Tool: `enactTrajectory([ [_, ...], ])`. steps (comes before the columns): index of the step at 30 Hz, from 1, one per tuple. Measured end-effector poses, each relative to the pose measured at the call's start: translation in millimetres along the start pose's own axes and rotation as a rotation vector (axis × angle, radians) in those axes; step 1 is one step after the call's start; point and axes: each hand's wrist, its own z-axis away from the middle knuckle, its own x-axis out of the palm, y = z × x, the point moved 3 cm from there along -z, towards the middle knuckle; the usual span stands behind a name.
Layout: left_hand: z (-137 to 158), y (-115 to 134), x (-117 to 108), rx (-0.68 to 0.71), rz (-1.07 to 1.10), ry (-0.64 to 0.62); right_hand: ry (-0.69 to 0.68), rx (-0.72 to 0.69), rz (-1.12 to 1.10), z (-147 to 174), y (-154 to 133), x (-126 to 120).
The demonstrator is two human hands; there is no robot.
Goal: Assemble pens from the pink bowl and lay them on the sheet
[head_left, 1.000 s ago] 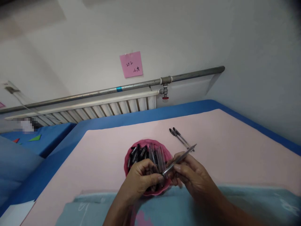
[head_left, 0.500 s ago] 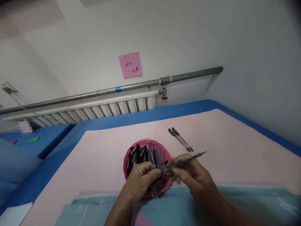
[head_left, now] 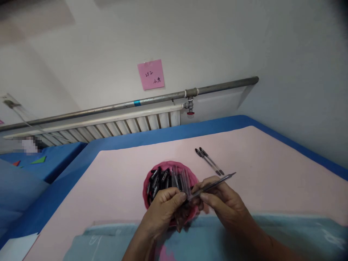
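Observation:
A slim pen (head_left: pixel 220 182) without a cap slants up to the right, its pointed tip outward. My right hand (head_left: pixel 227 203) is closed around its barrel with thumb and fingers. At the pen's lower back end, the thumb and fingers of my left hand (head_left: pixel 163 210) are pinched together; what lies between them is too small to make out. Both hands are over the front of a pink basket (head_left: pixel 170 163). Inside it lie several black pen caps (head_left: pixel 155 177) and several clear pen barrels (head_left: pixel 185 179). My hands hide the basket's front part.
Two capped pens (head_left: pixel 209 161) lie side by side on the pink table cover (head_left: pixel 122 174), beyond my right hand. Blue-green cloth (head_left: pixel 108 239) lies along the near edge. A radiator (head_left: pixel 130 125) and a pipe (head_left: pixel 108 108) run along the wall behind.
The pen has turned slightly, and its tip sits a little higher and further left. Both hands keep nearly the same place and grip.

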Motion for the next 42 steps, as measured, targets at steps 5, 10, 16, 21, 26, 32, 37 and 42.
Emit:
enactTrajectory([
  [5,-1.5,2.3,-0.1,0.083,0.036,0.013,0.079,0.051,0.009,-0.7,1.9,1.4],
  [10,1.9,2.6,4.8,0.005,0.03,-0.023,0.116,0.05,0.018,-1.2,0.2,2.2],
  [16,0.9,4.1,2.8,0.0,0.045,0.03,0.135,0.064,0.048,-1.2,-0.4,1.6],
  [21,1.4,3.6,3.4,-0.019,0.081,-0.013,0.135,0.061,0.046,-2.1,-2.2,2.8],
  [26,3.3,1.8,1.9,-0.029,0.049,0.002,0.121,0.11,0.012,-2.3,-0.5,3.7],
  [32,3.2,3.2,4.0,-0.065,0.063,-0.021,0.111,0.112,0.037,-2.6,2.0,1.2],
  [37,3.6,3.0,4.1,-0.071,0.047,-0.027,0.099,0.134,-0.008,-2.6,3.0,2.5],
  [42,2.1,3.3,0.8,-0.039,0.017,-0.011,0.125,0.121,0.007,-2.7,1.2,2.3],
])
